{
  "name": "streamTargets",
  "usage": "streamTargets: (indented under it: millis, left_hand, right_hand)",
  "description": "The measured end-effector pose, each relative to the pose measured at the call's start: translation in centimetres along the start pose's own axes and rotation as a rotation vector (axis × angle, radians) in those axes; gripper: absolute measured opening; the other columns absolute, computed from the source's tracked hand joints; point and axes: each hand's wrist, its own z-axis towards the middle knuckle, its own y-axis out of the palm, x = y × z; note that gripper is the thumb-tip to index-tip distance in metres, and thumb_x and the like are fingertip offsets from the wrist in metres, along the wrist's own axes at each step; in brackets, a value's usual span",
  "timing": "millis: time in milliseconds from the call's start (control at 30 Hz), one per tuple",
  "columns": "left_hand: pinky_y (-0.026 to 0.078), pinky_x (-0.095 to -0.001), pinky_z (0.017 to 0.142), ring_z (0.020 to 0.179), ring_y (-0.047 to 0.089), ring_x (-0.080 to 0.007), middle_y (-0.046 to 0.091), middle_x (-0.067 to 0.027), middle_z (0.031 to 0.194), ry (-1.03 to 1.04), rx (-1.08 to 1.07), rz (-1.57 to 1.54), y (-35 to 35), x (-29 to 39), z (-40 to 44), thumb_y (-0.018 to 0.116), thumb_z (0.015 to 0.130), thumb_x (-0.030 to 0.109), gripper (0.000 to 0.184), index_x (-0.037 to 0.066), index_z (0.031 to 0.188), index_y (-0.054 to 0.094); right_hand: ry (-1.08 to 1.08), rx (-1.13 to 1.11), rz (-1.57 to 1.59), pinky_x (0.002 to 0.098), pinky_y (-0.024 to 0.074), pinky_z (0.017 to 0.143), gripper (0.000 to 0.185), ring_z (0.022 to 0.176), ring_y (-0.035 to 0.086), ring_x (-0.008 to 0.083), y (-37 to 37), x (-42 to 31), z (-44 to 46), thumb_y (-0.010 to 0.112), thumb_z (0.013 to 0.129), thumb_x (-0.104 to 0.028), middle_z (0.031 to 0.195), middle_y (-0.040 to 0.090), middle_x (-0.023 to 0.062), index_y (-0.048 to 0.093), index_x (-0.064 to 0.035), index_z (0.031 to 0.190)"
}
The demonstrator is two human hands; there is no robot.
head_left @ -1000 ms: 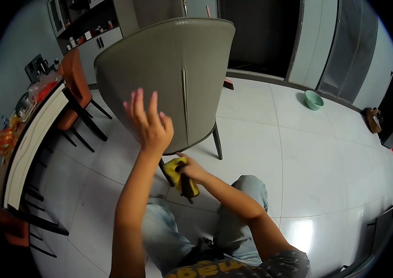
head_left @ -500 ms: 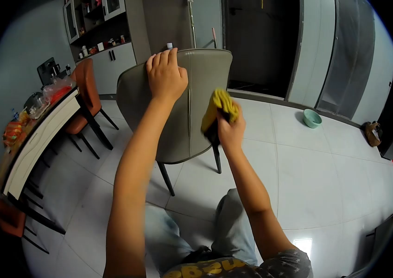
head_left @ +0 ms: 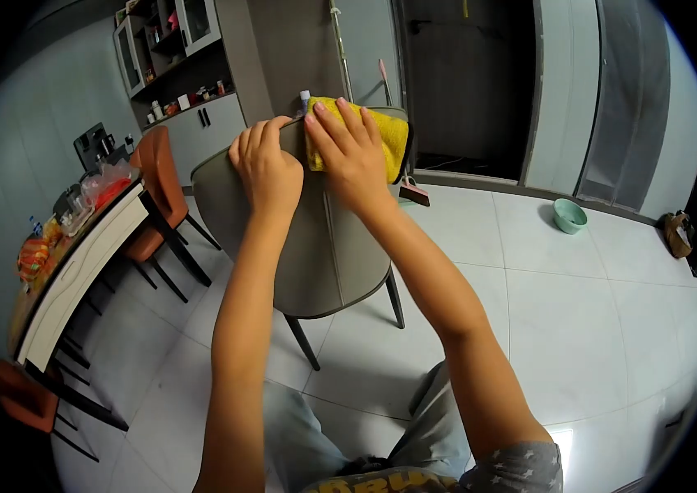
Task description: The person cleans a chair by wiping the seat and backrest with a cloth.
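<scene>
A grey upholstered chair point(head_left: 307, 255) stands in front of me, its backrest facing me. My left hand point(head_left: 269, 168) is closed over the top edge of the backrest, fingers hooked over the rim. Against the upper right of the backrest lies a yellow cleaning cloth point(head_left: 395, 140). My right hand point(head_left: 353, 160) presses the cloth flat there, fingers stretched across it towards the top edge. Just behind the rim, the capped top of a bottle point(head_left: 305, 98) shows between the hands; its lower part is hidden.
To the left are a table point(head_left: 85, 271) with bags and an orange chair point(head_left: 151, 156). A broom point(head_left: 416, 194) stands behind the grey chair. A green basin point(head_left: 569, 217) sits on the tiled floor at right. Cabinets point(head_left: 196, 123) line the back.
My right hand has moved up and left, bringing the folded cloth from beside the chair onto its backrest, where it is now spread. My left hand still grips the top edge.
</scene>
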Motion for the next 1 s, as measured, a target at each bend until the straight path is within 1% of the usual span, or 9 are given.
streamTargets:
  millis: [67,200,300,433,567,667,733,800,1000]
  left_hand:
    - [0.029,-0.0396,0.102,0.103,0.052,-0.0268,0.06,-0.0089,0.1,-0.031,-0.022,-0.04,-0.2,0.0,0.1,0.046,0.067,-0.008,0.042,0.006,0.104,0.061]
    - [0.029,-0.0393,0.103,0.102,0.052,-0.0271,0.06,-0.0095,0.1,-0.022,-0.014,-0.041,0.2,0.2,0.2,0.045,0.067,-0.008,0.041,0.005,0.103,0.061]
    - [0.028,-0.04,0.104,0.102,0.052,-0.0276,0.059,-0.0114,0.101,-0.001,-0.033,-0.012,-0.2,0.2,0.1,0.044,0.068,-0.006,0.042,0.005,0.105,0.06]
    - [0.029,-0.0403,0.101,0.102,0.053,-0.0255,0.06,-0.0067,0.099,0.05,-0.03,-0.016,-0.5,-0.2,0.1,0.048,0.069,-0.008,0.041,0.007,0.104,0.061]
    - [0.031,-0.0397,0.101,0.102,0.053,-0.0261,0.061,-0.0076,0.103,0.053,-0.027,-0.045,-0.9,-0.2,0.1,0.047,0.07,-0.009,0.041,0.006,0.107,0.061]
    - [0.032,-0.039,0.1,0.102,0.054,-0.0262,0.062,-0.0081,0.104,0.052,-0.036,-0.048,-1.1,-0.6,0.2,0.046,0.071,-0.009,0.042,0.005,0.107,0.062]
    - [0.033,-0.0387,0.1,0.102,0.054,-0.0262,0.062,-0.0083,0.105,0.046,-0.04,-0.054,-0.9,-0.4,0.2,0.045,0.07,-0.01,0.042,0.005,0.106,0.062]
    - [0.032,-0.0389,0.102,0.101,0.054,-0.0258,0.062,-0.0085,0.104,0.003,-0.067,-0.045,-0.9,-0.2,0.3,0.045,0.069,-0.011,0.043,0.004,0.106,0.062]
    - [0.031,-0.0392,0.104,0.106,0.051,-0.0293,0.06,-0.0118,0.105,-0.03,-0.131,-0.038,-1.3,0.1,0.5,0.039,0.067,-0.01,0.049,0.004,0.108,0.061]
  right_hand:
    - [-0.072,-0.045,0.032,0.0501,0.0327,0.104,0.044,0.124,0.047,0.0312,-0.4,2.3,-0.7,0.053,0.082,-0.012,0.13,0.053,0.0069,0.055,-0.0113,0.126]
    - [0.079,-0.031,0.008,0.0517,0.033,0.104,0.056,0.125,0.044,0.0354,-0.4,6.3,-2.4,0.06,0.072,-0.001,0.132,0.052,0.009,0.054,-0.0091,0.127]
    - [0.277,-0.085,0.107,0.0513,0.0315,0.105,0.064,0.125,0.043,0.0375,-1.2,5.3,-1.6,0.064,0.063,-0.001,0.13,0.053,0.0101,0.053,-0.0073,0.125]
    - [0.299,0.026,0.314,0.0477,0.0309,0.106,0.073,0.123,0.043,0.0391,-0.8,2.6,-0.9,0.065,0.054,0.002,0.128,0.054,0.0118,0.051,-0.0068,0.125]
    - [0.116,-0.081,0.336,0.0498,0.0328,0.102,0.071,0.121,0.045,0.0373,-1.2,-1.7,1.0,0.073,0.059,-0.008,0.128,0.054,0.0093,0.052,-0.0117,0.127]
    - [0.011,-0.05,0.22,0.0492,0.0348,0.101,0.065,0.118,0.048,0.0357,-0.5,-0.6,1.2,0.073,0.064,-0.015,0.129,0.054,0.0058,0.054,-0.0162,0.126]
    - [-0.063,0.065,0.082,0.0469,0.0384,0.096,0.068,0.117,0.05,0.0327,0.4,0.0,0.9,0.08,0.058,-0.021,0.129,0.055,0.0031,0.059,-0.0204,0.122]
    - [-0.073,0.085,0.115,0.0473,0.039,0.097,0.064,0.116,0.051,0.0326,1.0,1.0,0.4,0.078,0.061,-0.017,0.128,0.056,0.004,0.06,-0.0179,0.122]
    - [0.275,0.228,0.14,0.0495,0.0359,0.102,0.07,0.12,0.049,0.0348,2.1,6.3,-2.8,0.072,0.054,-0.005,0.128,0.057,0.0073,0.057,-0.01,0.123]
